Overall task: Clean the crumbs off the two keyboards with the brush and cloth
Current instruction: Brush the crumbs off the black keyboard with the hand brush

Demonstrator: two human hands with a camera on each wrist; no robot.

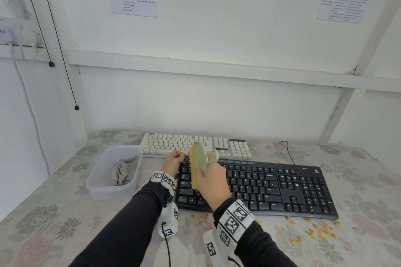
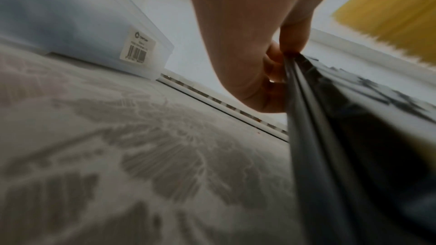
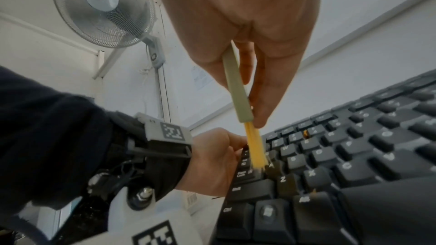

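A black keyboard lies near me, and a white keyboard lies behind it. My right hand grips a pale green brush with yellow bristles, which touch the keys at the black keyboard's left end. At that keyboard's far left corner, my left hand pinches the edge, thumb on top. Yellow crumbs lie on the table in front of the black keyboard. A grey cloth sits crumpled in a clear plastic tub at the left.
The table carries a floral tablecloth and stands against a white wall. A black cable runs off behind the black keyboard. A wall fan hangs above at the left. The tub stands close to my left hand.
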